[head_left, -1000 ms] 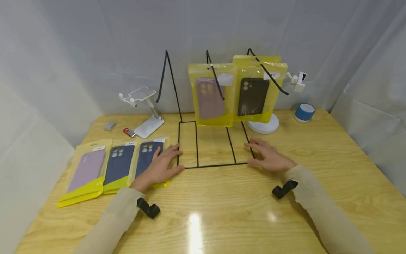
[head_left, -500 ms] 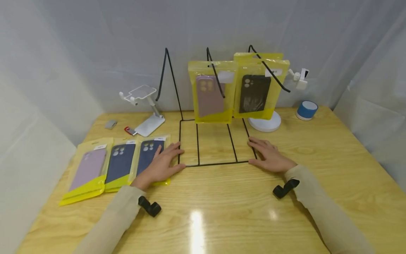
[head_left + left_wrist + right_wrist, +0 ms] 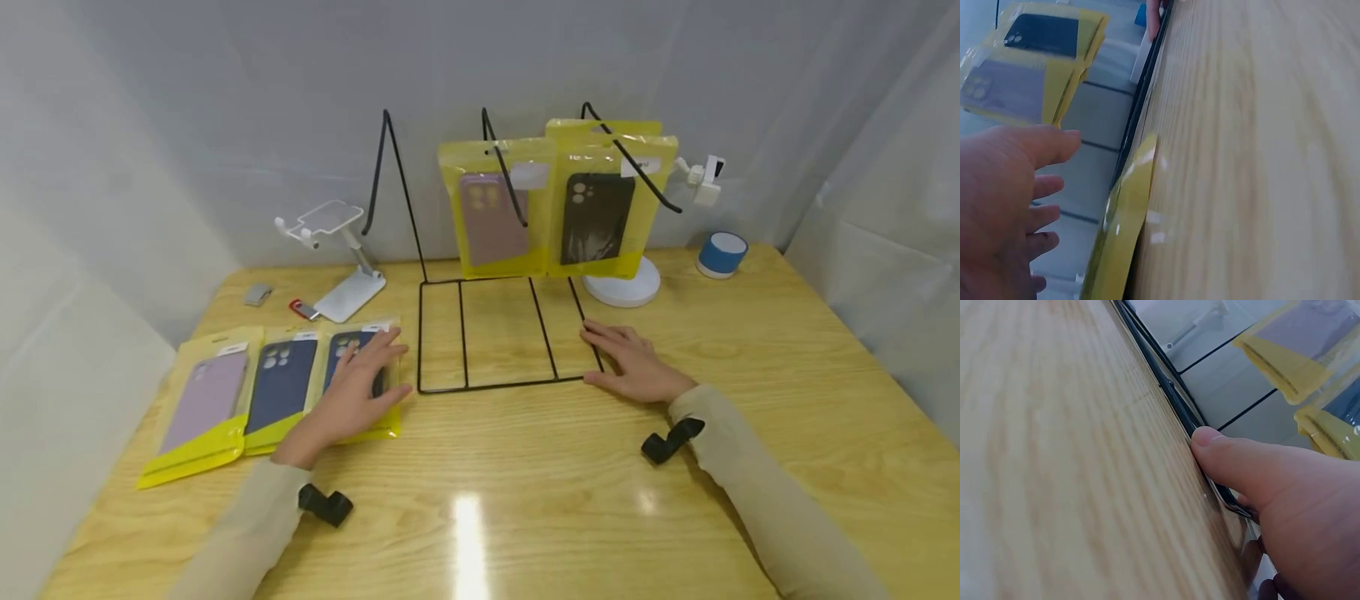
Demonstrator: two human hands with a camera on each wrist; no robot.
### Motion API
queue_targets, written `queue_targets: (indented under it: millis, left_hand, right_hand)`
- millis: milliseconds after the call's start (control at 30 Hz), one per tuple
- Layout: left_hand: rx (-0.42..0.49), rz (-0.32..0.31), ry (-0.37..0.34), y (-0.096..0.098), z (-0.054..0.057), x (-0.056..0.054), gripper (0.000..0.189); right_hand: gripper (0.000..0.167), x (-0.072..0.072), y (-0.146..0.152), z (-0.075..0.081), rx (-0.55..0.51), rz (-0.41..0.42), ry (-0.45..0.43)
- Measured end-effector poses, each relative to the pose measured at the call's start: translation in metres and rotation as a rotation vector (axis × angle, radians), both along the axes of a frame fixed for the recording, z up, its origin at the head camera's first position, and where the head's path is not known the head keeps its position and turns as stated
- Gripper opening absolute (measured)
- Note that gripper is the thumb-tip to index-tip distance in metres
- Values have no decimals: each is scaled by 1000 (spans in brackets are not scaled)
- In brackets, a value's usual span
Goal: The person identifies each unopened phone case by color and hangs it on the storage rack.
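My left hand (image 3: 347,404) hovers with spread fingers over a packaged navy phone case (image 3: 340,346), partly covering it. In the left wrist view, a yellow bag edge (image 3: 1124,215) shows beneath the fingers, which hold nothing. My right hand (image 3: 633,372) rests at the front right corner of a black wire display rack (image 3: 510,385), its thumb (image 3: 1225,453) against the front bar. From the rack's middle hook hangs a bagged purple phone case (image 3: 491,237). A bagged black phone case (image 3: 596,225) hangs on the right hook, with another yellow bag (image 3: 558,127) behind it.
To the left lie packaged cases, one purple (image 3: 206,400) and one navy (image 3: 279,387). Behind them are a white phone stand (image 3: 351,296), a red-and-silver USB stick (image 3: 303,309) and a small grey object (image 3: 257,294). A white round base (image 3: 622,289) and blue cylinder (image 3: 722,254) stand back right.
My left hand has left the rack's left side and moved left over the nearest navy case's bag. My right hand stays at the rack's right corner.
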State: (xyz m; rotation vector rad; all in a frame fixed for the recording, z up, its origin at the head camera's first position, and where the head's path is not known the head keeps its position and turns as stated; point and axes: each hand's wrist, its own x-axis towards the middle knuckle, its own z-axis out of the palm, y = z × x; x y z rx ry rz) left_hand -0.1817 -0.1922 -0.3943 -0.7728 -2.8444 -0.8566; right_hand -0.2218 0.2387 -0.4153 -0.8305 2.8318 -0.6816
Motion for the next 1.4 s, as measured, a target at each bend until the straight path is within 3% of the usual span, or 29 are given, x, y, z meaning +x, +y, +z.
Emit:
queue_targets:
  millis: [100,333,500,600,767,900,1067,1267,1400]
  left_hand:
    - [20,41,42,-15,2,1,48]
    - [130,138,226,-57,5,-5,37]
    - [129,274,261,-97,16,-4,34]
    - [113,380,234,-121,22,-3,33]
    - [71,499,75,-155,25,-1,43]
    - [40,486,-56,-178,17,-5,46]
    - [5,446,-113,-195,2,-17,49]
    - [-35,512,-185,-202,-4,-32,71]
    - [-53,610,-293,-201,-2,-35,91]
  right_hand:
    - [72,-1,-1,1,1,1,-10]
    - [73,-1,2,-1,-15,-9,-7]
    - [73,-1,2,-1,-20,-14,7]
    - [73,-2,3,0,-31,-14,22]
    - [72,-1,5,0,-50,-18,32]
    - [72,-2,5,-2,-40,-7,35]
    - [72,-2,4,-4,-45,-20,28]
    - [70,-3,3,-4,-66,-11,49]
    - [70,-2,4,-5,-73,-9,55]
